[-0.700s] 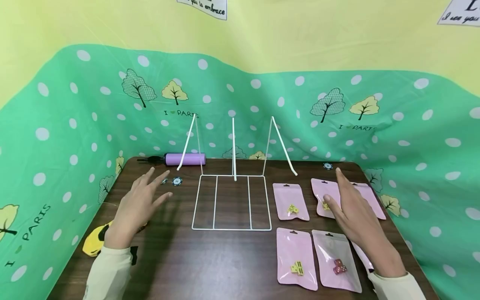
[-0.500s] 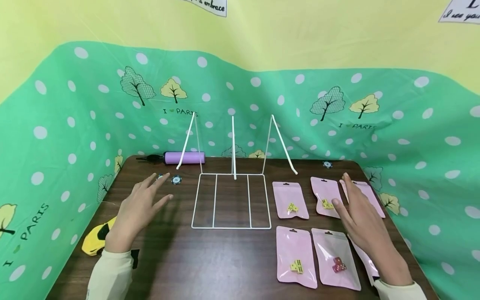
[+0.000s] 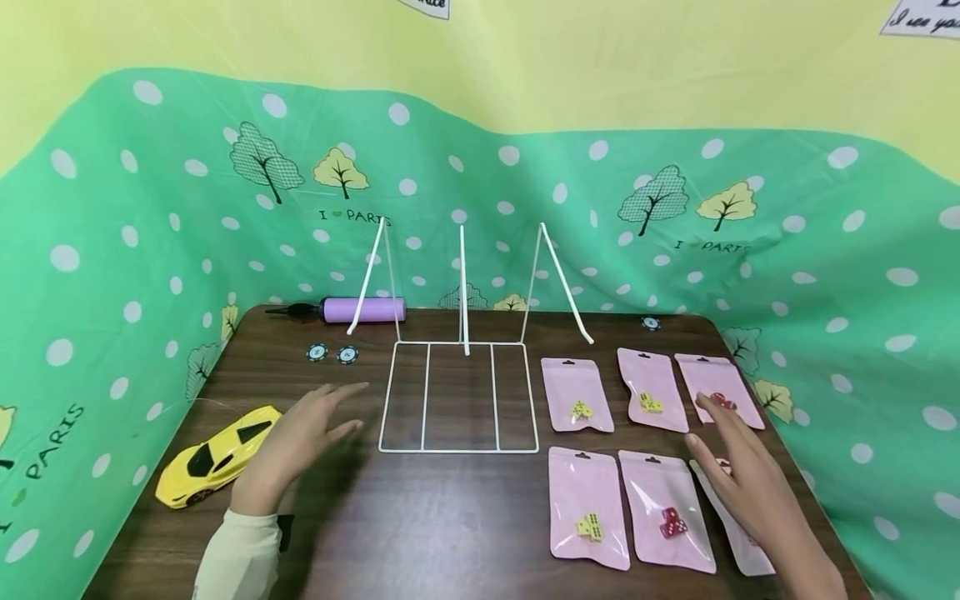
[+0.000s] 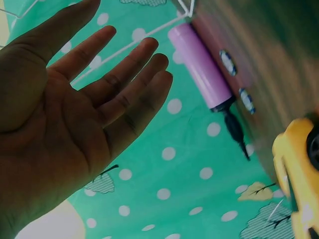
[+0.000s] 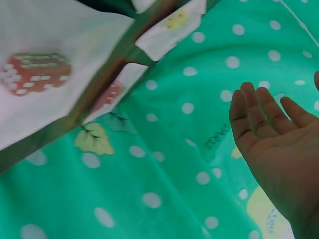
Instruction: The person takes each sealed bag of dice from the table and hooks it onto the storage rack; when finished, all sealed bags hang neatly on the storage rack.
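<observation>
Brown table (image 3: 420,517); on it white wire rack (image 3: 464,292), clock read from its base
Left hand (image 3: 298,440) at between 8 and 9 o'clock, fingers loosely spread, pointing to 2; right hand (image 3: 750,483) well apart at between 3 and 4, fingers pointing to 11, thumb spread; both hover, holding nothing
Yellow car (image 3: 217,457) just beyond left wrist
Six pink bags (image 3: 588,479) at 3 to 4, one partly behind right hand
Purple pump (image 3: 363,310) at 10
Two chips (image 3: 347,355) near 9, third (image 3: 650,323) past bags
Yellow and red dice (image 3: 672,522) in bags
</observation>
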A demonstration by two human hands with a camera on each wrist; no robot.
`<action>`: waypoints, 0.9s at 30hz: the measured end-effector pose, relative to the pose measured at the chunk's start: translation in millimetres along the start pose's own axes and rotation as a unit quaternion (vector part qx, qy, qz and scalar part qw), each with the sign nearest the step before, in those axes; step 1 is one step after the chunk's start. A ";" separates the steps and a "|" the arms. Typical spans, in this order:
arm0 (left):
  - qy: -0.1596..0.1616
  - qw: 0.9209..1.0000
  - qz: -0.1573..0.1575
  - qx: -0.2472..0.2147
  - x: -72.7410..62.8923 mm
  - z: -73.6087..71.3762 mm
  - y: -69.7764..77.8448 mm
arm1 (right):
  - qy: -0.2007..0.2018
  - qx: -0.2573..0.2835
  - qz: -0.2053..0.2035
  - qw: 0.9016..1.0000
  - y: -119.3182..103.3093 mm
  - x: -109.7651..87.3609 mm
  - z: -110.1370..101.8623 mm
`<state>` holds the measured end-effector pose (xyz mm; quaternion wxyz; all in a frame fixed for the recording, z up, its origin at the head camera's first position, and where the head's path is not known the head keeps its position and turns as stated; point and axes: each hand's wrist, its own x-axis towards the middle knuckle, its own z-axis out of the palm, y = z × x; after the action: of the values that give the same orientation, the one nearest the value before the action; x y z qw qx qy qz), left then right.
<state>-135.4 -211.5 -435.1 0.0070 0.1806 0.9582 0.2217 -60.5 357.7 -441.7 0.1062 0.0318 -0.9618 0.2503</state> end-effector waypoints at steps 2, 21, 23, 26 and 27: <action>-0.007 1.000 0.002 -0.013 -0.1 4.4 0.9 | 0.006 -0.005 0.004 1.000 4.9 -5.8 -0.1; -0.078 0.994 -0.025 -0.076 3.3 40.1 -3.8 | 0.084 0.026 -0.001 0.996 60.2 -48.9 -4.1; -0.078 0.994 -0.024 -0.077 4.4 42.4 -4.1 | 0.080 0.028 0.006 0.996 66.4 -54.2 -4.5; -0.077 0.994 -0.028 -0.078 5.7 43.8 -5.0 | 0.068 0.038 0.023 0.997 73.8 -61.8 -5.3; -0.077 0.993 -0.029 -0.080 6.2 44.5 -5.6 | 0.062 0.039 0.033 0.997 75.7 -63.9 -5.9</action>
<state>-139.0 -195.2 -477.2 0.1017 0.1678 0.9390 0.2826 -5.7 427.2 -486.8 0.1559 -0.0111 -0.9433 0.2928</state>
